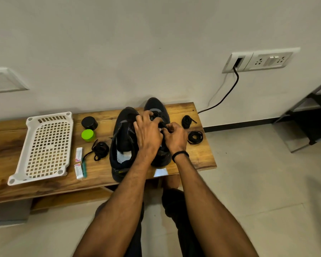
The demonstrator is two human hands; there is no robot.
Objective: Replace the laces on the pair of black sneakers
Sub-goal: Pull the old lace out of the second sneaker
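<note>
Head view: the right sneaker (156,106) stands on the wooden bench (193,156), mostly hidden under your hands. Your right hand (175,139) pinches its black lace (163,125). Your left hand (147,134) curls over the shoe; I cannot tell what it holds.

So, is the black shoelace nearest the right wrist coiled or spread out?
Coiled: the black shoelace lies in a round bundle of loops on the brown wooden table, apart from the right hand.
</note>
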